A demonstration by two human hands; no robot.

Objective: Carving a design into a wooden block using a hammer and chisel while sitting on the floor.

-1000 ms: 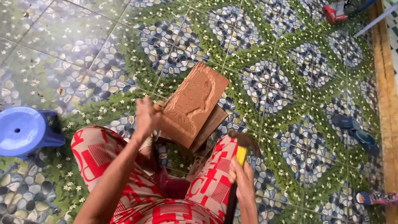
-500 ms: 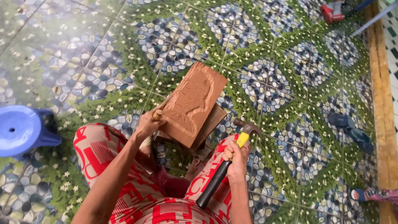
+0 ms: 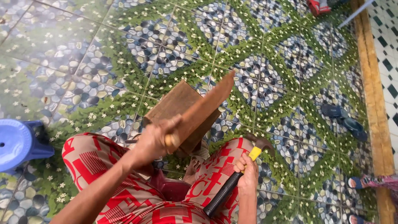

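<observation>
Nearest the camera, the person's knees in red-and-white patterned trousers (image 3: 124, 186) frame the work. The right hand (image 3: 248, 174) is clenched around a hammer (image 3: 236, 178), taken high on the handle where the black grip meets the yellow collar, the dark head poking out just past the knuckles. Held that close to the head it should feel balanced, with little leverage.

A little farther out, the left hand (image 3: 155, 139) grasps the near edge of a brown wooden board (image 3: 203, 110), thumb over the top, and tips it up on edge so the camera sees mostly its thin side. It looks stiff and moderately heavy, a rigid slab that will not flex; the edge grip suits turning it, though a dry wooden face could slip if held loosely. The board leans over a wooden block (image 3: 176, 105) that sits on the floor between the knees, touching or just above it; which one, the view does not tell.

To the left stands a blue plastic stool (image 3: 16, 143). Beyond, the tiled floor (image 3: 103, 62) with pebble and flower pattern, and well off to the right a dark sandal (image 3: 344, 118).
</observation>
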